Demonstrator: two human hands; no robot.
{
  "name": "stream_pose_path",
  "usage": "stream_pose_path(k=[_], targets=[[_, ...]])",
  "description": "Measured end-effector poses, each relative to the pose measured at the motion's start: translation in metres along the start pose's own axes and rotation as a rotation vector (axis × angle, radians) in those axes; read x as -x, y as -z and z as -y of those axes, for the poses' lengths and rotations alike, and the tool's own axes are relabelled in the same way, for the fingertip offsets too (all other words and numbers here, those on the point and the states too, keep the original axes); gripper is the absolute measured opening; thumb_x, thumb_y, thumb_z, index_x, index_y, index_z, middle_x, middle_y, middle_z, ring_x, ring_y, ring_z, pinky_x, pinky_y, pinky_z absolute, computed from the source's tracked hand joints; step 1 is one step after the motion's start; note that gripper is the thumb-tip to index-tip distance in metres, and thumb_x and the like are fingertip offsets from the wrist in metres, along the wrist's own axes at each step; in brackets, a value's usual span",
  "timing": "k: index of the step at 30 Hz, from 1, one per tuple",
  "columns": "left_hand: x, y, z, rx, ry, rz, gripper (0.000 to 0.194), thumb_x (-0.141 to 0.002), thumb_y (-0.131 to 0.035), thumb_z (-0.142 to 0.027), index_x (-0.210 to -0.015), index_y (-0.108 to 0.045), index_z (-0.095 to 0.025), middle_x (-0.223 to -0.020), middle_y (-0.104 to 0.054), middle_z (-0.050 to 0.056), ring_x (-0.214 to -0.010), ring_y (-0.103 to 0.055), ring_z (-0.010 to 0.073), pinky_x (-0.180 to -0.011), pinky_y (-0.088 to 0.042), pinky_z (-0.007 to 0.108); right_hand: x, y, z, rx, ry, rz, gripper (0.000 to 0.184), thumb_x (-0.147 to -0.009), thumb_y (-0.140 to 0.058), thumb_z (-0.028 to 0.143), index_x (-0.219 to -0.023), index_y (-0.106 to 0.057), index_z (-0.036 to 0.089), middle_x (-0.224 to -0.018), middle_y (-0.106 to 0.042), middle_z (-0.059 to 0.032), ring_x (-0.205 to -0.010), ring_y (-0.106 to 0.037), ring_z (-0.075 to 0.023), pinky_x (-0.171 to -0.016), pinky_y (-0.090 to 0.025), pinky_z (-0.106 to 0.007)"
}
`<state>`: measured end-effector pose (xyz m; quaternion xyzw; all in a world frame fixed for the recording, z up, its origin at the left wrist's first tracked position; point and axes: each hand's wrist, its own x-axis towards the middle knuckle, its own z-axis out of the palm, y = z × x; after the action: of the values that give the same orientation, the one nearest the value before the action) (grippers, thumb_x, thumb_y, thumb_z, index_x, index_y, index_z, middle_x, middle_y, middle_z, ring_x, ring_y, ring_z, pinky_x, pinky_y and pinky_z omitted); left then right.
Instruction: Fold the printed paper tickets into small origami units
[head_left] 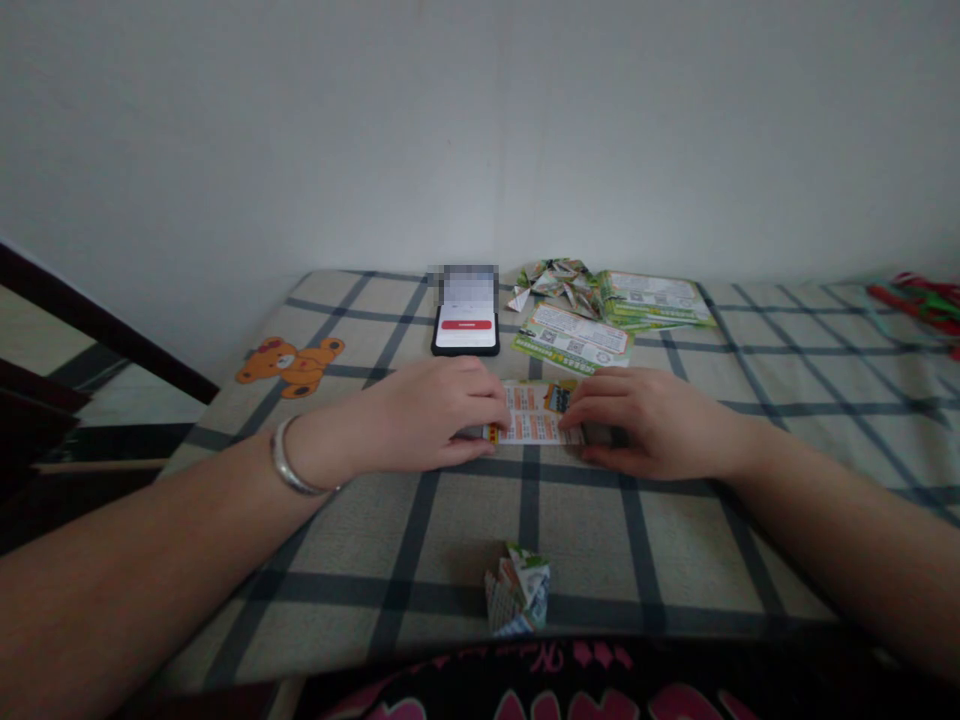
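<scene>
A printed paper leaflet [534, 412] with orange and white blocks lies flat on the checked tablecloth between my two hands. My left hand [442, 415], with a silver bangle at the wrist, grips its left end, fingers on top and thumb along the near edge. At the right end, my right hand [637, 420] holds the paper in much the same way, its fingers curled onto it. Closer to my body stands a small folded paper piece [519, 590], apart from both hands.
A phone [466, 330] with a lit screen lies beyond my left hand. Behind the leaflet are a single flyer [574, 336], folded paper pieces [555, 284] and a flyer stack [656, 297]. A bear cutout [289, 366] is at left, a red-green bundle [922, 305] far right. A wall [480, 130] borders the table.
</scene>
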<state>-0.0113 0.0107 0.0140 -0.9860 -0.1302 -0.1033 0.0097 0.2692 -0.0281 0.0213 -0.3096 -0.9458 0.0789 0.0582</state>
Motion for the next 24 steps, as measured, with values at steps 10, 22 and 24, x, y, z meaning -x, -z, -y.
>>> stream_pose_path(k=[10, 22, 24], targets=[[-0.005, -0.003, -0.011, -0.148, 0.091, 0.020, 0.010, -0.085, -0.058, -0.022, -0.092, -0.063, -0.019, -0.093, -0.066, 0.004, -0.089, -0.058, 0.0216, -0.077, -0.049, 0.035, -0.006, -0.002, 0.002, 0.052, 0.045, -0.070, 0.021, -0.083, -0.061, 0.025, -0.102, -0.067, 0.020, -0.110, -0.066, -0.0046, -0.102, -0.056, -0.0215, -0.092, -0.044, -0.037], [-0.008, -0.008, -0.014, -0.169, 0.089, -0.049, 0.019, -0.088, -0.056, -0.029, -0.100, -0.065, -0.017, -0.100, -0.067, 0.006, -0.093, -0.058, 0.0225, -0.080, -0.049, 0.036, -0.010, -0.007, 0.016, 0.270, -0.014, -0.101, 0.019, -0.085, -0.053, 0.025, -0.095, -0.067, 0.018, -0.091, -0.068, -0.0059, -0.084, -0.061, -0.0223, -0.080, -0.044, -0.038], [-0.008, -0.010, -0.014, -0.187, 0.077, -0.070, 0.018, -0.090, -0.054, -0.029, -0.097, -0.067, -0.018, -0.095, -0.068, 0.006, -0.089, -0.058, 0.0214, -0.076, -0.048, 0.035, -0.011, -0.008, 0.016, 0.299, 0.007, -0.118, 0.020, -0.086, -0.050, 0.024, -0.092, -0.067, 0.016, -0.086, -0.068, -0.0059, -0.080, -0.061, -0.0214, -0.077, -0.044, -0.037]])
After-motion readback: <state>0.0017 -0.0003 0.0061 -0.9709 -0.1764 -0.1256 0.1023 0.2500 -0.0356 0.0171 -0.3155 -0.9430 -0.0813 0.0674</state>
